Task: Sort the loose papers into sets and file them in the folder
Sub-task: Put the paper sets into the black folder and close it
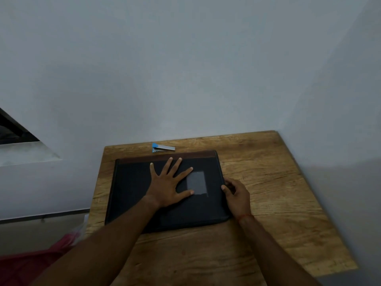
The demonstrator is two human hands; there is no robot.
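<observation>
Closed black folder [132, 195] lay flat on wooden counter [278, 193].
Left hand [168, 185] pressed flat, fingers spread — right hand [237, 196] curled, gripping folder's right edge; stapler [163, 148] just beyond.

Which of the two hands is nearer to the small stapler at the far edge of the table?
Left. The left hand lies flat on the folder, fingertips just short of the stapler. The right hand grips the folder's right edge, farther away.
</observation>
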